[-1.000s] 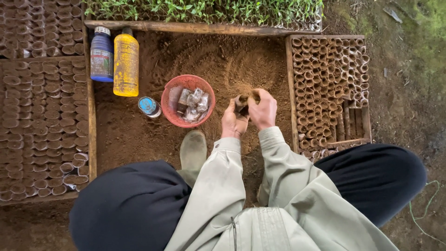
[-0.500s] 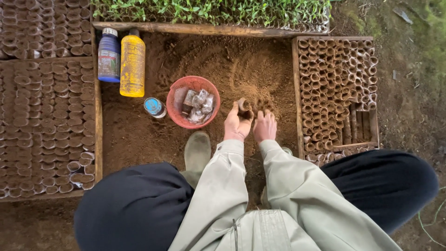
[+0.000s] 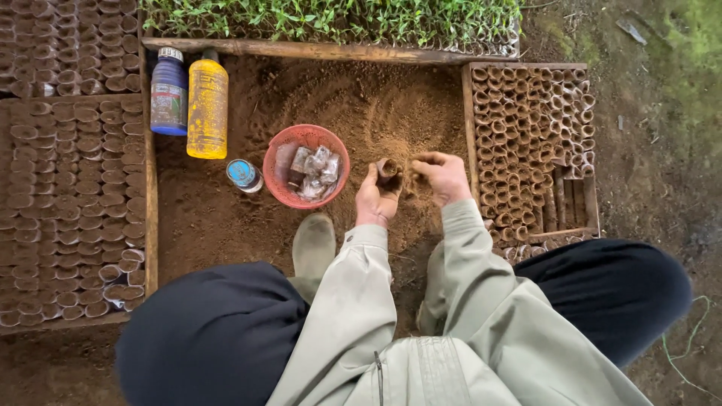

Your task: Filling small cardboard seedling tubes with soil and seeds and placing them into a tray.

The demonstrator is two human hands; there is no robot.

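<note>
Gripping: small brown rolled-leaf seedling pot (image 3: 388, 168) is pinched upright in left hand (image 3: 377, 197), open mouth up, above the soil bed.
Right hand: right hand (image 3: 442, 177) is held just beside the pot, fingers curled with tips bunched as if round a pinch of soil; contents cannot be told.
Soil: loose brown soil bed (image 3: 226, 225) is framed by wooden boards.
Basin: red plastic basin (image 3: 282, 184) with clear crumpled wrappers sits just left of the left hand.
Bottles: yellow plastic bottle (image 3: 207, 109) and blue plastic bottle (image 3: 168, 92) are laid side by side; small blue-lidded tin (image 3: 244, 174) lies near the basin.
Trays: wooden tray of empty rolled pots (image 3: 526, 143) sits right of the hands; filled pots (image 3: 68, 188) are packed at left.
</note>
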